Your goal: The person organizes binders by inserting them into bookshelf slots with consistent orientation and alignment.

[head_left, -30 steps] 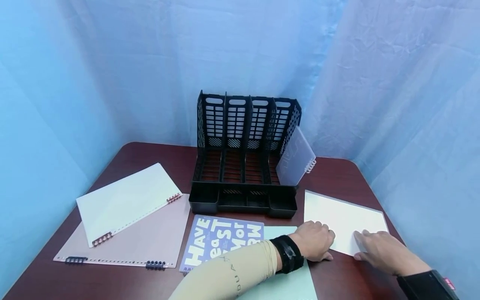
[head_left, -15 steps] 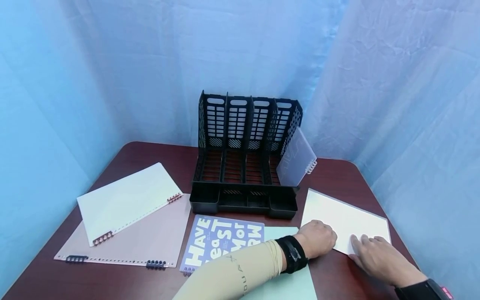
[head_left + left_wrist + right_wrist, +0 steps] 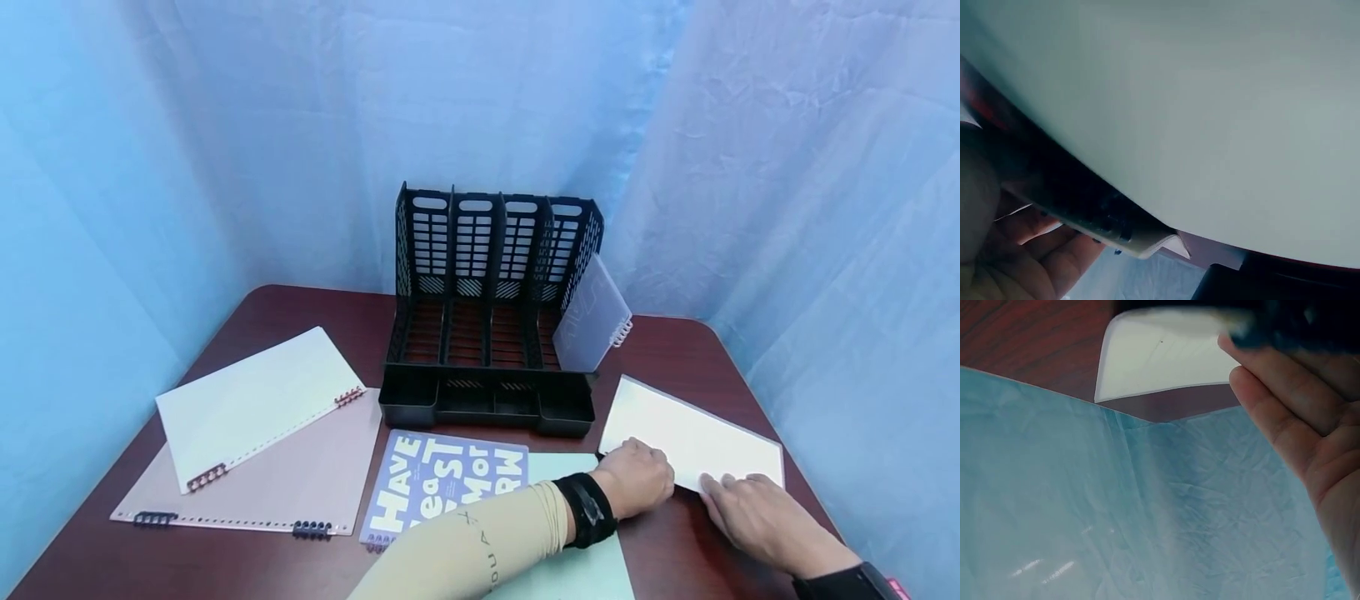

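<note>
A ring-bound notebook with a white page uppermost lies at the table's right, its near edge slightly raised. My left hand grips its near left corner, fingers curled. In the left wrist view those curled fingers hold an edge with small dark rings. At the near right part of the notebook is my right hand, fingertips over the page and thumb at the near edge. The right wrist view shows long fingers at the page; its thumb is hidden.
A black file rack stands at mid-table with a lilac notebook leaning in its right slot. A lettered purple notebook and a mint-green one lie in front. White and pinkish notebooks overlap at left. Blue curtains surround the table.
The white-paged notebook has turned a little and shifted slightly right, and its near edge has come up. My right hand has closed in on that edge; my left hand has moved slightly right.
</note>
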Demonstrator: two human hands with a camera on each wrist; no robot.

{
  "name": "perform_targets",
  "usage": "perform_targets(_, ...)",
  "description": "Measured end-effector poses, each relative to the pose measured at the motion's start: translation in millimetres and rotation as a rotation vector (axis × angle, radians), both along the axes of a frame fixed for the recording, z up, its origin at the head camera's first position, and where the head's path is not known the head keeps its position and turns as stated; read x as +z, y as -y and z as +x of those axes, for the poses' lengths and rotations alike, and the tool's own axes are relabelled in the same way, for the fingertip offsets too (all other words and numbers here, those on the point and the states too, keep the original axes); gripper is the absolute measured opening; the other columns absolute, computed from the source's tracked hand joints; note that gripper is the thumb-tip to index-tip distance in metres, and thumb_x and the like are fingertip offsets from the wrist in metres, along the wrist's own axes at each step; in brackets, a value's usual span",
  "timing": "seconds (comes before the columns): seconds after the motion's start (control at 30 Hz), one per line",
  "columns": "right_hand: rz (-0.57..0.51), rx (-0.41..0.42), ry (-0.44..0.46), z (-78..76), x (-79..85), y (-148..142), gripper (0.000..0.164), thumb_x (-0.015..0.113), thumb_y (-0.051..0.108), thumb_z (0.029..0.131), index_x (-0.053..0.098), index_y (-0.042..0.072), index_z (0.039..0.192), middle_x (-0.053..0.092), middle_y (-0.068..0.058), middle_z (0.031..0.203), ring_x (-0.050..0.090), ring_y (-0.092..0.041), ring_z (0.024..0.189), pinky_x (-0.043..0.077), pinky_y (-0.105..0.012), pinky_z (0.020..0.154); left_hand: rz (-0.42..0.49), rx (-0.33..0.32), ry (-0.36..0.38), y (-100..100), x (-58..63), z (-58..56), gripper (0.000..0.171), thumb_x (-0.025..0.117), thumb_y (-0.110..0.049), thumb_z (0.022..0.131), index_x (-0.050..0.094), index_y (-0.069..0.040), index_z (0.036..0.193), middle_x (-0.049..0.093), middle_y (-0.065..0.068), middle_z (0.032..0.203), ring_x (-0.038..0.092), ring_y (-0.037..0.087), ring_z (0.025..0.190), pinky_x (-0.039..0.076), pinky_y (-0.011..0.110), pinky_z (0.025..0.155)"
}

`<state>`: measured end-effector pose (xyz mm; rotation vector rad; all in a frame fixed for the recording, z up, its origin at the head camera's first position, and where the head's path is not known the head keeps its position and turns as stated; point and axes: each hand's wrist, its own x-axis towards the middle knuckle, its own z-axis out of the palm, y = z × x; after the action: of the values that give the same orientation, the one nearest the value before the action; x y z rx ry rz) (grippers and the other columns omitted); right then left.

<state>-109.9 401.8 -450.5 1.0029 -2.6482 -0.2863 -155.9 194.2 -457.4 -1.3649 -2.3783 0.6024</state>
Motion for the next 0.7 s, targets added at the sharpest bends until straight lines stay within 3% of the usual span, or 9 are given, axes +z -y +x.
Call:
perform_targets(0.17, -0.021, -0.044, 0.046, 3.2, 3.3, 4.6, 0.027, 0.065, 0.020, 0.081, 0.039, 0.023, 0.072, 0.025, 0.012, 0.055, 0.034, -0.009, 0.044, 0.029, -0.033, 0.044, 0.062, -0.016, 0.075, 0.0, 1.9, -5.2, 0.019, 0.048, -0.026, 0.098, 0.063, -0.036, 0.097, 0.057, -0.014, 0.087, 0.054, 0.003, 0.079, 0.047, 0.023, 0.069)
perform_targets(0.3, -0.011, -0.138, 0.091, 5.5, 5.2, 13.1, 0.033, 0.070, 0.035, 0.081, 0.041, 0.023, 0.070, 0.029, 0.010, 0.054, 0.035, -0.010, 0.045, 0.031, -0.035, 0.046, 0.064, -0.004, 0.105, 0.4, 2.8, -7.0, 0.020, 0.048, -0.028, 0.098, 0.064, -0.040, 0.096, 0.058, -0.014, 0.087, 0.054, 0.002, 0.081, 0.046, 0.023, 0.070)
perform_targets(0.43, -0.022, -0.220, 0.046, 6.6, 4.6, 23.6, 0.040, 0.074, 0.039, 0.076, 0.041, 0.020, 0.062, 0.032, 0.007, 0.050, 0.037, -0.014, 0.042, 0.034, -0.037, 0.043, 0.068, 0.011, 0.110, 0.9, 6.4, -6.5, 0.020, 0.047, -0.028, 0.099, 0.064, -0.039, 0.097, 0.058, -0.014, 0.086, 0.054, 0.003, 0.080, 0.046, 0.023, 0.070)
perform_targets(0.7, -0.043, -0.328, 0.008, 11.7, 2.0, 44.5, 0.033, 0.058, -0.001, 0.076, 0.036, 0.015, 0.055, 0.034, 0.002, 0.045, 0.034, -0.012, 0.038, 0.031, -0.034, 0.033, 0.158, -0.026, 0.013, 3.8, 20.3, -2.9, 0.024, 0.046, -0.022, 0.098, 0.061, -0.035, 0.084, 0.054, -0.013, 0.073, 0.051, 0.005, 0.070, 0.044, 0.022, 0.065)
